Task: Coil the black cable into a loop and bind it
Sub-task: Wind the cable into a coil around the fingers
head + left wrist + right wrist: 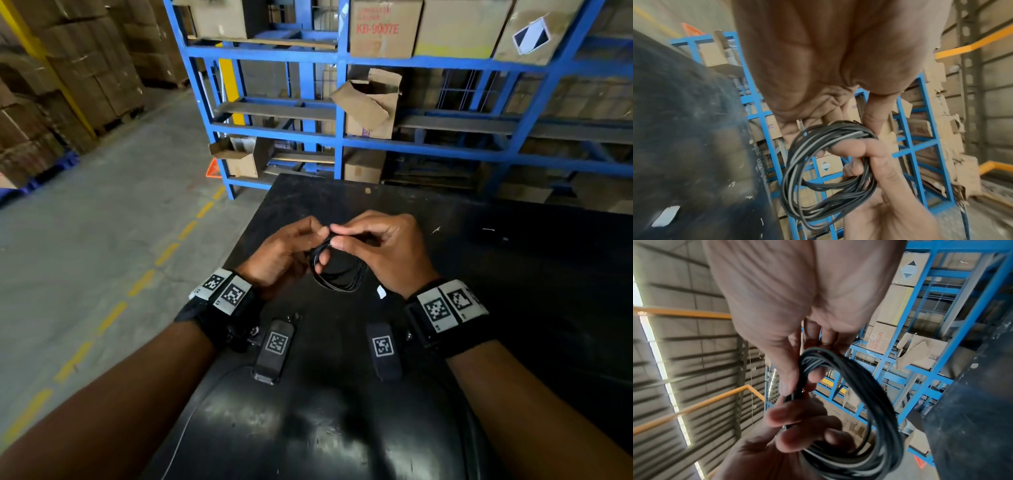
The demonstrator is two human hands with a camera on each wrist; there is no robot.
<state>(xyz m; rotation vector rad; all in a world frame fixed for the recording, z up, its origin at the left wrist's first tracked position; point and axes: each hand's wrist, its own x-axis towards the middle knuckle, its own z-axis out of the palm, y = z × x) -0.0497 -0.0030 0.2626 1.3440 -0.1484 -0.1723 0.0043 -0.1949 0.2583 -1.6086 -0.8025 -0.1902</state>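
A black cable (pixel 342 279), wound into a small coil of several turns, hangs a little above the black table (pixel 479 257). My left hand (pixel 318 248) grips the coil's left side, its fingers curled through the loop. At the top of the coil my right hand (pixel 337 236) pinches the strands between thumb and forefinger. In the left wrist view the coil (pixel 795 160) hangs below my left palm, and a finger of the right hand (pixel 851 147) hooks over the strands. The right wrist view shows the coil (pixel 884 418) between both hands. No tie or free end is visible.
A small white scrap (pixel 381 292) lies on the table just below my right hand. The table's left edge drops to a concrete floor with a yellow dashed line (pixel 140 282). Blue racks (pixel 339 137) holding cardboard boxes stand behind the table.
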